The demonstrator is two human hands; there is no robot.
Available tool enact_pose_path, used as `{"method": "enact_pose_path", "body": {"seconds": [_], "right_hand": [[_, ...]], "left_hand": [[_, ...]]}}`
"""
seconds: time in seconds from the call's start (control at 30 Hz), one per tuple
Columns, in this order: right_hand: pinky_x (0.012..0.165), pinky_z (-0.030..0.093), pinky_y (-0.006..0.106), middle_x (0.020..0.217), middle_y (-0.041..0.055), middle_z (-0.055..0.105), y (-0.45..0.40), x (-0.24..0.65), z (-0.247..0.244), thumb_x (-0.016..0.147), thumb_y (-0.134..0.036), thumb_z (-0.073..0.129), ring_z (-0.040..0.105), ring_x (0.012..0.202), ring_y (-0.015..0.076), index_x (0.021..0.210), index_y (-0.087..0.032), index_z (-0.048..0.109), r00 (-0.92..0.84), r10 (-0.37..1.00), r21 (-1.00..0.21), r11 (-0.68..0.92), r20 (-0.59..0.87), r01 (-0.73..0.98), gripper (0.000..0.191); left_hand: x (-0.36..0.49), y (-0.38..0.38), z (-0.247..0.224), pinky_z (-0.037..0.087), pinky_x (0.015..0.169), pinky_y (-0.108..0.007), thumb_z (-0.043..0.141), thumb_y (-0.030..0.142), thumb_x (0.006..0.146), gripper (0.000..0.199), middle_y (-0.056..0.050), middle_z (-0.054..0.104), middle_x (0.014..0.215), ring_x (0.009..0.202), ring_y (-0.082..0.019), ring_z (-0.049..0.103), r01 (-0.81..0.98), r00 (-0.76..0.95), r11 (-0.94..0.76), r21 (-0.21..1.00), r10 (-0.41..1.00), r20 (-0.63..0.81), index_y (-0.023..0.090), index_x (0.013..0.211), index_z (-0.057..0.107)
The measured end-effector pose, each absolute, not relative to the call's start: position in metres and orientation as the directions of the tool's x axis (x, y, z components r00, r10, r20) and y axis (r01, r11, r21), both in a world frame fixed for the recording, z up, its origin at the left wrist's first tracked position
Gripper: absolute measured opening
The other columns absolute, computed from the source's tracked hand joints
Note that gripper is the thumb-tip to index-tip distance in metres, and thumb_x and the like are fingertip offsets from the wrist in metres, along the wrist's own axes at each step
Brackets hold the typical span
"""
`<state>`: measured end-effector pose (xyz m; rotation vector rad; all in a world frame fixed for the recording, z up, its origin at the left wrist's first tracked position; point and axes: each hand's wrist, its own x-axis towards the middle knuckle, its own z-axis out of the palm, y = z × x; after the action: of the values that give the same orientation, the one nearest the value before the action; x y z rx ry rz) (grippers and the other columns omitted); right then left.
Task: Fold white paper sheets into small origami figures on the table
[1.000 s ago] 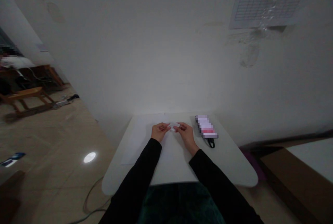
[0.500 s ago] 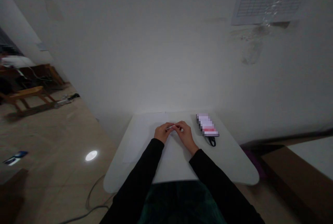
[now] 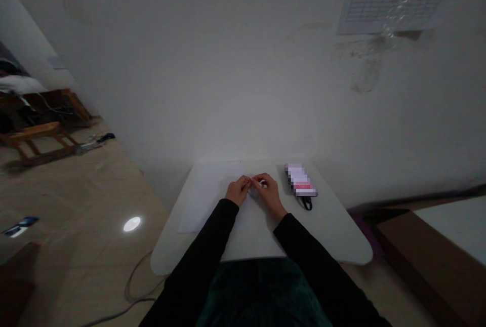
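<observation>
Left to right, from your left hand outward. Far to the left of your left hand, on the tiled floor [image 3: 76, 190], lie one blue-and-white card [image 3: 21, 227] and one low wooden bench [image 3: 36, 134]. One looped cable [image 3: 132, 286] lies nearer you, below the hand and off the table's edge.

On the white table [image 3: 334, 236], one sheet of white paper [image 3: 205, 200] lies under and to the left of your left hand [image 3: 239, 190]. Your right hand [image 3: 269, 195] is beside it, and both black sleeves reach in from the bottom of the view. The hands are together, fingertips meeting and pinched on one small white piece [image 3: 256, 184], held above the sheet and mostly hidden by the fingers.

Just right of your right hand lies one pixelated white-and-pink packet [image 3: 299, 180], its contents not visible, with one black loop [image 3: 307, 203] at its near end. Well to the right, beyond the table, stands one brown panel [image 3: 425, 261].
</observation>
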<state>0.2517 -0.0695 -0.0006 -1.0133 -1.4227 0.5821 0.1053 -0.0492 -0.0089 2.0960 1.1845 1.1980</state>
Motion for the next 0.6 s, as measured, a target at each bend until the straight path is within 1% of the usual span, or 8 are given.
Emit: {"method": "enact_pose_path", "body": {"seconds": [0.07, 0.2, 0.27, 0.33, 0.43, 0.6], "right_hand": [[0.068, 0.044, 0.029, 0.081, 0.0048, 0.065, -0.0707, 0.2516, 0.0, 0.078, -0.039, 0.059, 0.058, 0.078, 0.0176, 0.079, -0.02, 0.065, 0.114, 0.839, -0.835, 0.497, 0.532, 0.237, 0.02], [0.07, 0.043, 0.029, 0.08, 0.0042, 0.065, -0.0705, 0.2516, -0.0014, 0.078, -0.035, 0.06, 0.058, 0.078, 0.0177, 0.079, -0.019, 0.065, 0.106, 0.831, -0.823, 0.509, 0.546, 0.251, 0.017], [0.072, 0.043, 0.029, 0.08, 0.0041, 0.065, -0.0704, 0.2515, -0.0016, 0.078, -0.035, 0.059, 0.058, 0.079, 0.0179, 0.079, -0.019, 0.065, 0.1, 0.829, -0.819, 0.514, 0.551, 0.254, 0.017], [0.072, 0.044, 0.029, 0.081, 0.0044, 0.065, -0.0706, 0.2513, -0.0009, 0.079, -0.036, 0.058, 0.058, 0.079, 0.0179, 0.08, -0.019, 0.065, 0.091, 0.835, -0.826, 0.51, 0.542, 0.242, 0.019], [0.07, 0.044, 0.029, 0.081, 0.0046, 0.064, -0.0705, 0.2512, 0.0002, 0.08, -0.039, 0.057, 0.059, 0.08, 0.018, 0.079, -0.019, 0.065, 0.086, 0.848, -0.84, 0.496, 0.523, 0.221, 0.022], [0.068, 0.044, 0.028, 0.08, 0.0043, 0.064, -0.0682, 0.2536, 0.0003, 0.078, -0.044, 0.059, 0.059, 0.078, 0.0183, 0.078, -0.019, 0.064, 0.064, 0.869, -0.862, 0.474, 0.491, 0.179, 0.025]], "left_hand": [[0.1071, -0.0513, -0.0073, 0.048, 0.06, -0.023, 0.049, 0.026, 0.086, 0.012, 0.002, 0.068, 0.068, 0.061, -0.015, 0.064, 0.504, 0.288, -0.535, 0.678, 0.844, 0.452, 0.023, 0.092, 0.058], [0.1085, -0.0532, -0.0053, 0.049, 0.064, -0.024, 0.054, 0.02, 0.081, 0.011, 0.001, 0.07, 0.081, 0.071, -0.016, 0.067, 0.611, 0.292, -0.509, 0.607, 0.857, 0.424, 0.024, 0.09, 0.058], [0.1081, -0.0538, -0.0047, 0.05, 0.065, -0.023, 0.054, 0.02, 0.081, 0.011, 0.0, 0.07, 0.085, 0.073, -0.015, 0.066, 0.633, 0.294, -0.513, 0.58, 0.852, 0.433, 0.024, 0.09, 0.059], [0.1076, -0.0548, -0.0038, 0.049, 0.066, -0.024, 0.052, 0.021, 0.083, 0.012, -0.001, 0.069, 0.086, 0.073, -0.015, 0.064, 0.647, 0.292, -0.532, 0.547, 0.835, 0.466, 0.023, 0.091, 0.06], [0.1077, -0.0567, -0.0014, 0.047, 0.066, -0.025, 0.05, 0.022, 0.084, 0.012, -0.003, 0.065, 0.081, 0.072, -0.015, 0.06, 0.641, 0.29, -0.573, 0.511, 0.797, 0.53, 0.02, 0.089, 0.061], [0.1107, -0.0557, 0.0004, 0.045, 0.063, -0.025, 0.05, 0.021, 0.083, 0.011, -0.003, 0.06, 0.076, 0.07, -0.014, 0.055, 0.565, 0.272, -0.644, 0.516, 0.735, 0.621, 0.019, 0.081, 0.061]]}}
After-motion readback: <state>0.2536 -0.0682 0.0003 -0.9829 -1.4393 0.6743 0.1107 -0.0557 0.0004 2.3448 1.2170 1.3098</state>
